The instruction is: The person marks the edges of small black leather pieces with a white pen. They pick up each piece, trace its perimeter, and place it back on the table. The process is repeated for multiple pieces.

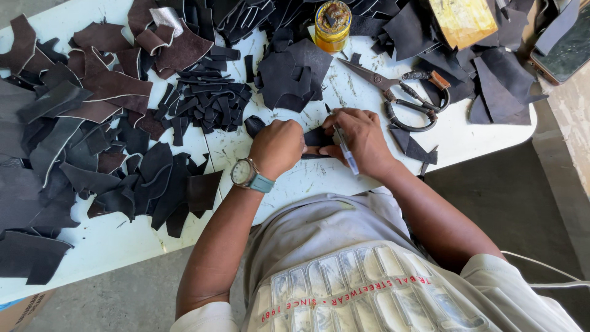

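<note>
Cannot make out the outline of the black leather piece (318, 138), mostly covered by the left hand (278, 146) and the right hand (362, 140), nor the left fingertips, curled under and out of sight. Cannot tell whether the tip of the pen (345, 149) in the right hand's grip touches it. Loses the scrap heap (37, 184) at the left edge, the yellow slab (462, 19) at the top and the cardboard box (21, 312) at the bottom corner.

Large scissors (399, 92), a yellow glue jar (332, 26) and scattered dark leather scraps (92, 123) lie on the white table (123, 240).
</note>
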`<state>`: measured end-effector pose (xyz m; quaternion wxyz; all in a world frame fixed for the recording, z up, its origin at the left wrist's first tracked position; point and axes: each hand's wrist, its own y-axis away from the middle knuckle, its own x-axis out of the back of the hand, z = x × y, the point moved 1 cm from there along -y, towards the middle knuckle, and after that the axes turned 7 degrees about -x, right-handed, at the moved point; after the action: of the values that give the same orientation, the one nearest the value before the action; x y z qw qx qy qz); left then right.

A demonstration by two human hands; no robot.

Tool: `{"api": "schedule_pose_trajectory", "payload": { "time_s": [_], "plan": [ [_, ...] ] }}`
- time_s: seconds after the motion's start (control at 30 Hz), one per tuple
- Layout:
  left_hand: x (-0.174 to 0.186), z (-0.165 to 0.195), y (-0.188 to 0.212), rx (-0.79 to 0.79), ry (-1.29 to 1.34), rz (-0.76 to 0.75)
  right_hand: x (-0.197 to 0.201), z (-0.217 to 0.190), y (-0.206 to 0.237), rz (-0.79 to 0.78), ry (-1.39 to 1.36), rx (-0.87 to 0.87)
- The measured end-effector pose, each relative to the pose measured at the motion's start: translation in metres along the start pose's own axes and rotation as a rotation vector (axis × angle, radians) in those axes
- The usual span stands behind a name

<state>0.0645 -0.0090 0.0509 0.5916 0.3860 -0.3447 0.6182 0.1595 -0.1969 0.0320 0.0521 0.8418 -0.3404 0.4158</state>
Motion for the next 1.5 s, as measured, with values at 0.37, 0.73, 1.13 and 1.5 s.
{"api": "schedule_pose_trajectory", "payload": {
  "time_s": [0.37,0.73,1.13,1.5],
  "plan": [
    [0.015,-0.024,0.018,0.055,0.351,-0.057,-0.003,-0.001,0.000,-0.082,0.004,-0.132],
    [0.007,-0.015,0.024,-0.082,0.242,0.035,-0.002,0.006,0.003,-0.042,-0.050,-0.055],
    [0.004,-0.022,0.033,-0.104,0.322,0.101,0.002,0.004,-0.001,-0.049,-0.087,-0.116],
    [0.003,-0.017,0.033,-0.137,0.235,0.135,0.003,0.008,0.001,-0.079,-0.057,-0.104]
  ]
}}
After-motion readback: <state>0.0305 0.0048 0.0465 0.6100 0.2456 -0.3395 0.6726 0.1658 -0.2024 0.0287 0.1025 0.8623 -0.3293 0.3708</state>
